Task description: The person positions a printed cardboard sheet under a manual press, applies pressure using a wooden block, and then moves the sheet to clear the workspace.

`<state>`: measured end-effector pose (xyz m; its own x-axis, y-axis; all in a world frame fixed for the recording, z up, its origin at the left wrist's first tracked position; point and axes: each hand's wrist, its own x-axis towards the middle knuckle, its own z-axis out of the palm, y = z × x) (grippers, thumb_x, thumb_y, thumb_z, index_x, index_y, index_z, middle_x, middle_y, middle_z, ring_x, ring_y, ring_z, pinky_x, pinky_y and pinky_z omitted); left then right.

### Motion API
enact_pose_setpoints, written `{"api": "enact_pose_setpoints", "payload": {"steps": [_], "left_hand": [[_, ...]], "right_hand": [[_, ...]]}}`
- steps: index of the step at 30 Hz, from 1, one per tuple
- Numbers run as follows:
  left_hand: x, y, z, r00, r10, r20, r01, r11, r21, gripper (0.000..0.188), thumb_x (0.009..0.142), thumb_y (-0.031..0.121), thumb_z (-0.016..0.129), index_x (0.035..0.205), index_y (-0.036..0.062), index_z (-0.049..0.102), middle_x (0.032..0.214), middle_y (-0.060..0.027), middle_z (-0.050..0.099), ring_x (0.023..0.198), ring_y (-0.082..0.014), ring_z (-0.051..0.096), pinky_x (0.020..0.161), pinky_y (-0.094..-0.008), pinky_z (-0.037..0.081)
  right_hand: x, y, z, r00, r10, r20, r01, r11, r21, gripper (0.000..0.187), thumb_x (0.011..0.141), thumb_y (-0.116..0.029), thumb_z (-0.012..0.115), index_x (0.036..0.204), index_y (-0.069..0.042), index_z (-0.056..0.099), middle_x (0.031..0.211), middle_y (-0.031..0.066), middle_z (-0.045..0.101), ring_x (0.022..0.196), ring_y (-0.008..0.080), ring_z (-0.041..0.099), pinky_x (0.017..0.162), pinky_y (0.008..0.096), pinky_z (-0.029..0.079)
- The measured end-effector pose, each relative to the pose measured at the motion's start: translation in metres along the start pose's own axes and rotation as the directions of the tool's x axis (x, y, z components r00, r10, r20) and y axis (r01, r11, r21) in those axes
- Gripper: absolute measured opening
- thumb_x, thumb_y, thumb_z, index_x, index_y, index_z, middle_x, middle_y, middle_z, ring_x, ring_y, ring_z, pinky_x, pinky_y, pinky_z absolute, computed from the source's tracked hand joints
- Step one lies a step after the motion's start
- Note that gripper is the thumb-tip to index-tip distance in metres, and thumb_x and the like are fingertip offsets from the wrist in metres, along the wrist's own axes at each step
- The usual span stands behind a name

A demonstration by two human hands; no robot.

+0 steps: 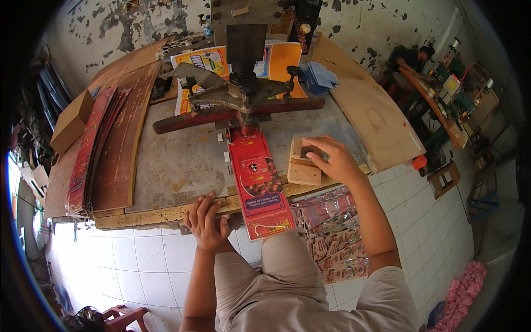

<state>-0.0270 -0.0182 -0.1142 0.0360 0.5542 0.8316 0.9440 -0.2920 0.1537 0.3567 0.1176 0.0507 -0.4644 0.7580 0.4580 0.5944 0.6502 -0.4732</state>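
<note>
Curved over the top of a small wooden block (305,170), my right hand (330,157) has its fingertips at a dark patch there. My left hand (207,222) rests on the table's front edge with its fingers bent and slightly apart, no object visible in it. Between the hands lies a long red printed strip (255,177), its near end hanging past the edge toward my lap. A pale cord loop (271,227) shows at that end. The far end of the strip lies beneath the press head (239,102), a dark metal frame with a wide reddish bar.
Long red-brown boards (119,144) and a cardboard box (72,122) lie at left. Behind the press are colourful printed sheets (290,58) and blue sheets (321,76). Printed plastic sheets (334,238) lie below the table edge. Another person (406,58) sits at far right.
</note>
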Motion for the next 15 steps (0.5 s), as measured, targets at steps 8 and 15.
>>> {"api": "enact_pose_setpoints", "payload": {"steps": [8, 15], "left_hand": [[0.000, 0.001, 0.000, 1.000, -0.013, -0.003, 0.012, 1.000, -0.013, 0.040, 0.111, 0.044, 0.053, 0.130, 0.0152, 0.072, 0.146, -0.0058, 0.074, 0.138, -0.0310, 0.063, 0.119, -0.0487, 0.033], [0.002, 0.003, -0.002, 1.000, -0.020, 0.001, 0.020, 0.999, -0.029, 0.040, 0.112, 0.045, 0.052, 0.130, 0.0155, 0.072, 0.146, -0.0065, 0.073, 0.139, -0.0320, 0.063, 0.119, -0.0494, 0.034]], "right_hand": [[-0.003, 0.000, -0.001, 1.000, 0.017, -0.019, -0.017, 0.999, 0.047, 0.035, 0.105, -0.016, 0.078, 0.139, -0.006, 0.075, 0.130, 0.0149, 0.079, 0.123, 0.0343, 0.073, 0.106, 0.0447, 0.058], [-0.048, -0.012, -0.008, 0.944, 0.101, -0.314, -0.092, 0.995, 0.042, 0.032, 0.104, -0.014, 0.078, 0.134, -0.003, 0.076, 0.130, 0.0155, 0.078, 0.123, 0.0344, 0.072, 0.107, 0.0451, 0.056]]}}
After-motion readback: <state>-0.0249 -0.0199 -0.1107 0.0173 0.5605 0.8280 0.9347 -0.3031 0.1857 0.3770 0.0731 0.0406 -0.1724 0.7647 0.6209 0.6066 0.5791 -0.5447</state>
